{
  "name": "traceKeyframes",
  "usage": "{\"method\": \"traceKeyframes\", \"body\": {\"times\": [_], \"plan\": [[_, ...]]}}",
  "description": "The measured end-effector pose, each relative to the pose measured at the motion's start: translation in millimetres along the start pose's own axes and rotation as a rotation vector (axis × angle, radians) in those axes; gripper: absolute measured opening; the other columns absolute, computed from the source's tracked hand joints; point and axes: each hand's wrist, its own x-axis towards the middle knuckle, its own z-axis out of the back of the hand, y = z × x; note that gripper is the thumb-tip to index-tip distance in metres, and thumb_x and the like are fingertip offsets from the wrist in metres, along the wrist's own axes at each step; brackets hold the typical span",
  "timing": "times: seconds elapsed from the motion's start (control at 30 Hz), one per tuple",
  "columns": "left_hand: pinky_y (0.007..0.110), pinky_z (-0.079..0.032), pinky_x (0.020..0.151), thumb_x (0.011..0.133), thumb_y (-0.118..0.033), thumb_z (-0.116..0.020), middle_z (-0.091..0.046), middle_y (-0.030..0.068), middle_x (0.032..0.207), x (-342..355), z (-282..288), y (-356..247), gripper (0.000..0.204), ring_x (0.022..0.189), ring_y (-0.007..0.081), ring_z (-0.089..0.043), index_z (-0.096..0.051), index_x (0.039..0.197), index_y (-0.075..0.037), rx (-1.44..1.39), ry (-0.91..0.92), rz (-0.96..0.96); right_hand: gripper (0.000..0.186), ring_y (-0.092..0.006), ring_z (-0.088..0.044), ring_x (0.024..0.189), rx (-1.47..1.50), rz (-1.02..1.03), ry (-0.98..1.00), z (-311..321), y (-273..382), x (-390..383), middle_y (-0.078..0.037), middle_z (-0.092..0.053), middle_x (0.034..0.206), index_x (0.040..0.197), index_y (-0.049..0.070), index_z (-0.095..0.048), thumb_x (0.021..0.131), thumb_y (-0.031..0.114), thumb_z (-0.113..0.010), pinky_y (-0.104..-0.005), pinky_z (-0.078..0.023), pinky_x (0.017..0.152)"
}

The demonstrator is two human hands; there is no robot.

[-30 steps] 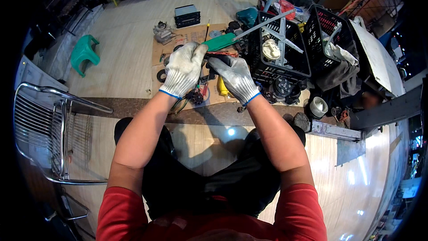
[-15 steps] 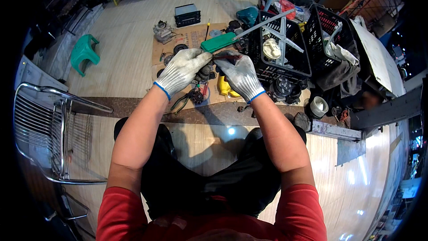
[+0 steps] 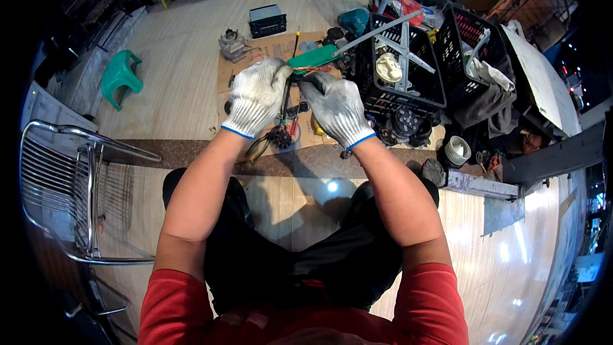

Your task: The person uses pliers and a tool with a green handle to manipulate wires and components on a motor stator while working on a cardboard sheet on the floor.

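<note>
Both my hands wear white knit gloves with blue cuffs, and they meet fingertip to fingertip above the cardboard. My left hand [image 3: 260,94] is closed, its thumb and fingers pinching one end of thin reddish, copper-coloured wires [image 3: 311,69]. My right hand [image 3: 336,103] is closed beside it, with the wires along its fingertips; its palm side is hidden. A dark strip [image 3: 286,101] hangs or lies just below my left fingertips; I cannot tell if it is held. Past the fingertips is a flat green piece [image 3: 313,57]. Under the hands are a round dark part [image 3: 281,137] and green-handled pliers [image 3: 258,149].
Black plastic crates [image 3: 408,92] of parts stand at the right, near a white blower wheel [image 3: 456,151]. Cardboard [image 3: 255,51] holds a metal part [image 3: 234,46]. A black box [image 3: 267,23] stands beyond it. At the left are a green stool [image 3: 120,78] and a metal chair [image 3: 60,179].
My left hand has turned more upright and my right hand has moved slightly left and down, bringing the fingertips closer. The wires now show brighter between them.
</note>
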Motion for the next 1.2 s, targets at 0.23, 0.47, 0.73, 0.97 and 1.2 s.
{"method": "traceKeyframes", "body": {"times": [0.23, 0.47, 0.73, 0.97, 1.2], "plan": [[0.045, -0.054, 0.077, 0.094, -0.027, -0.061, -0.069, 0.0188, 0.093, 2.6, 5.7, -4.5, 0.024, 0.088, 0.0374, -0.067, -0.068, 0.098, -0.004, 0.227, 0.133, -0.155, 0.023, -0.0347, -0.067, 0.066, -0.354, 0.201, 0.062, 17.7, -8.1, 3.8, -0.013, -0.068, 0.075, 0.085, 0.01, -0.067, 0.09, 0.032, -0.065, -0.0438, -0.054, 0.06], [0.044, -0.054, 0.08, 0.093, -0.024, -0.062, -0.068, 0.0181, 0.094, 1.0, 18.2, -3.7, 0.022, 0.089, 0.0363, -0.067, -0.068, 0.097, -0.003, 0.147, 0.265, -0.314, 0.024, -0.0376, -0.067, 0.081, -0.205, 0.166, 0.195, 43.5, -10.8, 11.3, -0.02, -0.069, 0.092, 0.102, 0.003, -0.071, 0.092, 0.024, -0.067, -0.0415, -0.055, 0.071], [0.039, -0.055, 0.076, 0.097, -0.021, -0.056, -0.069, 0.0182, 0.092, 3.0, 38.8, -8.9, 0.027, 0.078, 0.0286, -0.069, -0.068, 0.104, 0.003, -0.328, 0.425, -0.148, 0.02, -0.0352, -0.068, 0.081, 0.119, 0.103, 0.281, 41.9, -23.4, 15.8, -0.017, -0.07, 0.091, 0.1, 0.003, -0.072, 0.09, 0.019, -0.064, -0.0384, -0.055, 0.073], [0.038, -0.055, 0.076, 0.098, -0.025, -0.055, -0.07, 0.0192, 0.095, 0.6, 33.0, -3.0, 0.032, 0.08, 0.0268, -0.069, -0.067, 0.107, 0.003, -0.294, 0.183, -0.003, 0.031, -0.0287, -0.069, 0.091, 0.463, -0.221, 0.283, 6.3, -20.2, 8.3, -0.02, -0.072, 0.108, 0.114, -0.003, -0.068, 0.093, 0.019, -0.065, -0.0344, -0.053, 0.079], [0.042, -0.054, 0.074, 0.095, -0.024, -0.06, -0.071, 0.0181, 0.091, 0.8, 15.1, 6.9, 0.024, 0.083, 0.0357, -0.068, -0.07, 0.099, -0.002, 0.03, -0.092, -0.127, 0.025, -0.0353, -0.067, 0.087, 0.11, 0.07, 0.128, -8.0, -2.5, 0.7, -0.018, -0.068, 0.094, 0.096, 0.002, -0.071, 0.092, 0.023, -0.058, -0.0432, -0.051, 0.075]]}}
